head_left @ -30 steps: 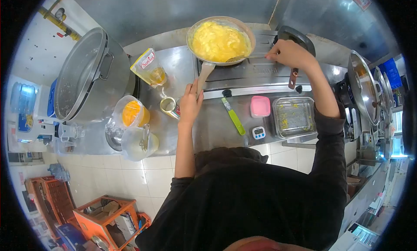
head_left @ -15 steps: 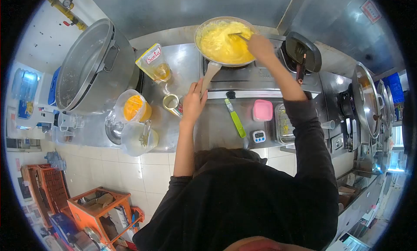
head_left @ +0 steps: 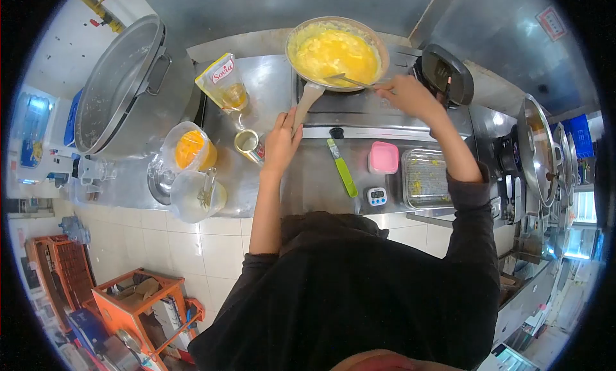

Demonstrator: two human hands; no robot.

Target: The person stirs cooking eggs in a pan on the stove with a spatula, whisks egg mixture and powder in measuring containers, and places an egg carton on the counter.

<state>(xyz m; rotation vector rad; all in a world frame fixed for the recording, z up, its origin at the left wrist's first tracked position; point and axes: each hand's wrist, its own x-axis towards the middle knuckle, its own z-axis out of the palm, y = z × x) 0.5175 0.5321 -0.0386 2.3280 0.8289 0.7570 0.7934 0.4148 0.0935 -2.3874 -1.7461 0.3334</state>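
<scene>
"Sovia" was legible on the pouch (head_left: 222, 82), ahead and left of the left fingers (head_left: 280, 122), which were wrapped round a handle (head_left: 310, 99). Its pan (head_left: 384, 50) sat just beyond them, bearing yellow mixture (head_left: 337, 50). Right fingers (head_left: 398, 87) gripped a thin utensil (head_left: 353, 81), its head in the mixture left of them.

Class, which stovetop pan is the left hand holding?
The round pan with yellow food: the left hand grips its pale handle. That hand isn't on the dark pan at right.

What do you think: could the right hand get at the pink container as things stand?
Probably yes: nothing visible covers the pink container, though the right hand would likely need to release the utensil it holds.
</scene>
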